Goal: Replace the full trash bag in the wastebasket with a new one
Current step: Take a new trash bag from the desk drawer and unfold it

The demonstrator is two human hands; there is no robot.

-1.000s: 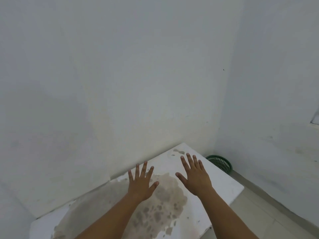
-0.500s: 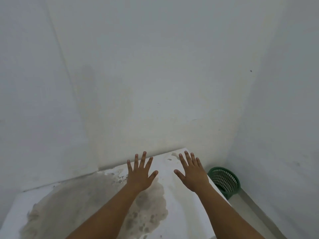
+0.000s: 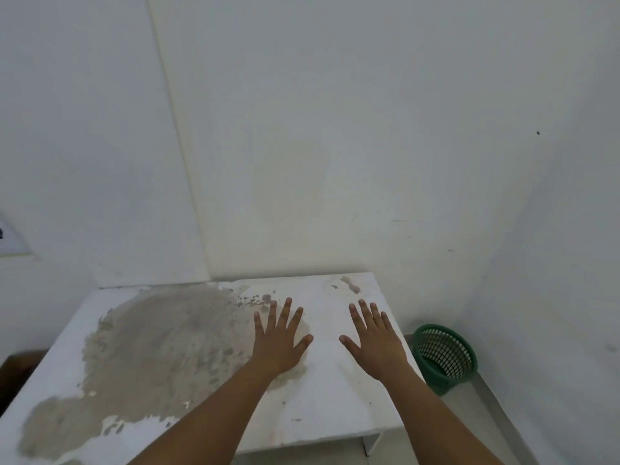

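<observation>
Wastebasket (image 3: 444, 359): green mesh plastic, tilted, on floor beside table (image 3: 335, 414).

Soft, even, dimmish daylight fills the room, with no glare and only faint shadows. The white wall (image 3: 335, 129) bows outward toward three and nine o'clock. Everything looks slightly soft.
</observation>
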